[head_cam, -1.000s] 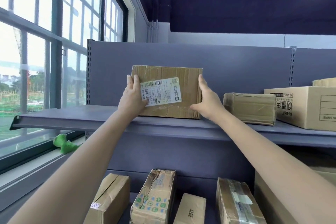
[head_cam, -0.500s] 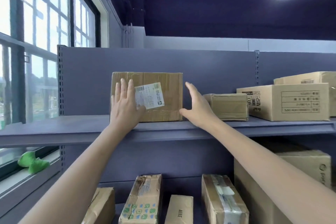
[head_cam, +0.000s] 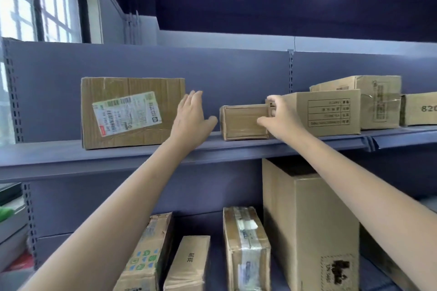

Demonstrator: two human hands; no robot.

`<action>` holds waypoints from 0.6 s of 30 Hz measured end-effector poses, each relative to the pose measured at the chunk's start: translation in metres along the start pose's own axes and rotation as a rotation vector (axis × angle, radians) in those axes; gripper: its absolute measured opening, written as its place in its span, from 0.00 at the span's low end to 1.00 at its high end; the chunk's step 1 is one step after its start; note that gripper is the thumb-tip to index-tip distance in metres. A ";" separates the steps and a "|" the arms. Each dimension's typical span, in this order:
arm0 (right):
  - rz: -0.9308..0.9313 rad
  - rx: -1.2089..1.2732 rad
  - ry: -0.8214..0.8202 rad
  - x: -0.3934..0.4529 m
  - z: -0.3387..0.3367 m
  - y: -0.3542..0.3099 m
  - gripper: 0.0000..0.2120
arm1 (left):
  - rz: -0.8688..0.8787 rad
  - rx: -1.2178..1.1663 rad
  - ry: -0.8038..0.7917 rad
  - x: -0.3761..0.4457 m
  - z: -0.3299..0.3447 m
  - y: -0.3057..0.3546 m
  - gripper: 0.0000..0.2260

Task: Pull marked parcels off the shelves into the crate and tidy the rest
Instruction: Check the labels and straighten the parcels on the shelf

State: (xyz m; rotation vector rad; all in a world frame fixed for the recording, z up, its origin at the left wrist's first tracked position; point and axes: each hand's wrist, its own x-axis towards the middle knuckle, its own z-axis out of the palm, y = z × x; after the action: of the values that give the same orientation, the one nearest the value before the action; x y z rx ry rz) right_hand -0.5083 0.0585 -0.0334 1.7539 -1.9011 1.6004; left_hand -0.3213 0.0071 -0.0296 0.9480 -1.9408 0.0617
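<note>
A brown parcel with a white shipping label (head_cam: pixel 132 112) stands on the upper shelf (head_cam: pixel 118 156) at the left, free of both hands. A small taped brown parcel (head_cam: pixel 241 121) sits to its right. My left hand (head_cam: pixel 191 120) is open with straight fingers between the two parcels, its thumb close to the small parcel's left side. My right hand (head_cam: pixel 277 116) grips the small parcel's right end, fingers curled over the top corner and thumb on the front.
Right of the small parcel stands a carton with a printed table (head_cam: pixel 328 113), more cartons behind and beside it (head_cam: pixel 378 101). The lower shelf holds several parcels (head_cam: pixel 246 248) and a tall carton (head_cam: pixel 309 224). A window (head_cam: pixel 35 7) is at the left.
Both hands left the labelled parcel and moved right to the small taped parcel; the right hand now grips it. My view swung right and up.
</note>
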 end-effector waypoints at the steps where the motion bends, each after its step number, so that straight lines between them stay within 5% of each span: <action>1: 0.018 0.013 -0.026 0.000 -0.001 0.004 0.30 | -0.037 -0.053 -0.041 0.001 0.006 0.007 0.28; 11: 0.094 0.126 -0.189 0.010 0.004 0.016 0.20 | -0.293 -0.077 -0.202 0.011 0.042 0.034 0.06; 18: -0.108 0.185 -0.085 0.007 -0.011 0.015 0.29 | -0.248 -0.378 -0.039 0.007 0.027 0.042 0.16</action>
State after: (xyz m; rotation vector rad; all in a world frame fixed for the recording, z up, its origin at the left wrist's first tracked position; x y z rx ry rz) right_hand -0.5283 0.0582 -0.0332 1.9892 -1.7068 1.7376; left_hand -0.3701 0.0214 -0.0256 0.9271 -1.7709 -0.4546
